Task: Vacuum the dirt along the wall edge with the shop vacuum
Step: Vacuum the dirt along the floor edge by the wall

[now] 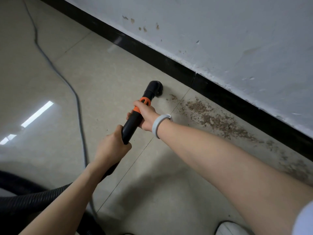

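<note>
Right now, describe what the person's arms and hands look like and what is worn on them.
Both forearms are bare, with no sleeves over them and no gloves on the hands. The right hand has a pale grey band around its wrist, smooth and rounded like a fitness tracker strap. The left hand and its wrist carry nothing. A bit of white cloth shows by the right upper arm.

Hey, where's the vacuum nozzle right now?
In the head view the nozzle sits just above centre, on the tiled floor close to the black baseboard, at the left end of the dirt strip.
</note>
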The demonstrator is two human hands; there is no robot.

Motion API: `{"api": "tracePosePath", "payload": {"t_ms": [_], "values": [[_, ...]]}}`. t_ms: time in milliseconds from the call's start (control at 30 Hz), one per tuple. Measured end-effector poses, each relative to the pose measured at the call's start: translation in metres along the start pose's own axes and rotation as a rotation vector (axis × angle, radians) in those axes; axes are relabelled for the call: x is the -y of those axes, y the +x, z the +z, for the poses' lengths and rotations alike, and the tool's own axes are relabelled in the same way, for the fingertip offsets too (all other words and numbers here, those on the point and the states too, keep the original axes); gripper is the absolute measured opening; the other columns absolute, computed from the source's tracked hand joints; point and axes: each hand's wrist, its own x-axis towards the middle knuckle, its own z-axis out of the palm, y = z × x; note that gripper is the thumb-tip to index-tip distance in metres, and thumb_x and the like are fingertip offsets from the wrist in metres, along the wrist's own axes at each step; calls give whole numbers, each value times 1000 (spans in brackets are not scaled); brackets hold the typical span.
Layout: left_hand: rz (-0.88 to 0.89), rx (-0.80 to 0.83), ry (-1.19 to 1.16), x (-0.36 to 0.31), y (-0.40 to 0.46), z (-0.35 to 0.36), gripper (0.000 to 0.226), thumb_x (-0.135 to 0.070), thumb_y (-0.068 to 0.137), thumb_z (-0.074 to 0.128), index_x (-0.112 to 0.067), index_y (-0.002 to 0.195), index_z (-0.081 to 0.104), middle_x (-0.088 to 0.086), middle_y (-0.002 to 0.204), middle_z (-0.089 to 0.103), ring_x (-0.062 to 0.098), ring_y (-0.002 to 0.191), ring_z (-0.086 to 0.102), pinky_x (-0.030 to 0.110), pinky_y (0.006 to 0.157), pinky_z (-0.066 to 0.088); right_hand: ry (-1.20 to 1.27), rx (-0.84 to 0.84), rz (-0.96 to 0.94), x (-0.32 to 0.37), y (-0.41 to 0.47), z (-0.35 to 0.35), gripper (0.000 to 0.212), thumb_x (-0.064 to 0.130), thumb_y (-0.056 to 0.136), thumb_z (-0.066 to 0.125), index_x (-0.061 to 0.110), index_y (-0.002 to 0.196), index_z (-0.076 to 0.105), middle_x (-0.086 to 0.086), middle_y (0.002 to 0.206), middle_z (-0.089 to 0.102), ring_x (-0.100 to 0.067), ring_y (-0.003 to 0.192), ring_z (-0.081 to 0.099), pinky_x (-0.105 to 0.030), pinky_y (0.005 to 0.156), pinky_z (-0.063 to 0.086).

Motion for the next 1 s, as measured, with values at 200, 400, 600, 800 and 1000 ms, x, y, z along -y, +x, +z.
{"api": "tracePosePath", "payload": {"t_ms": [200,400,600,800,1000], "values": [[30,33,27,-13,12,-6,30,-14,78,61,-16,99,39,6,76,59,25,65,59,33,57,46,19,-24,9,13,-3,0,14,10,88,57,7,97,47,-8,68,50,-20,54,52,-34,62,54],[109,101,127,-21,-19,17,29,-16,81,56,-20,95,31,-2,71,49,23,63,50,29,53,36,27,-194,-5,-12,-22,-32,13,14,87,56,7,84,45,-8,67,51,-20,51,53,-33,61,54],[214,188,239,-31,-45,36,26,-20,84,51,-20,96,28,5,79,55,26,65,46,29,57,33,9,-323,-14,-34,-51,-69,12,18,88,53,9,86,46,-6,65,53,-20,52,56,-31,63,53],[280,267,260,-33,-60,49,28,-21,84,50,-18,109,37,7,93,64,31,81,61,29,61,36,-25,-397,10,-50,-64,-90,27,24,89,56,8,110,49,-6,76,59,-18,60,63,-32,71,56],[251,175,214,-40,-28,39,26,-19,82,53,-17,104,38,5,79,57,31,71,57,31,58,39,-14,-304,9,-14,-57,-76,17,22,91,55,8,93,45,-8,75,55,-20,59,61,-36,78,57]]}}
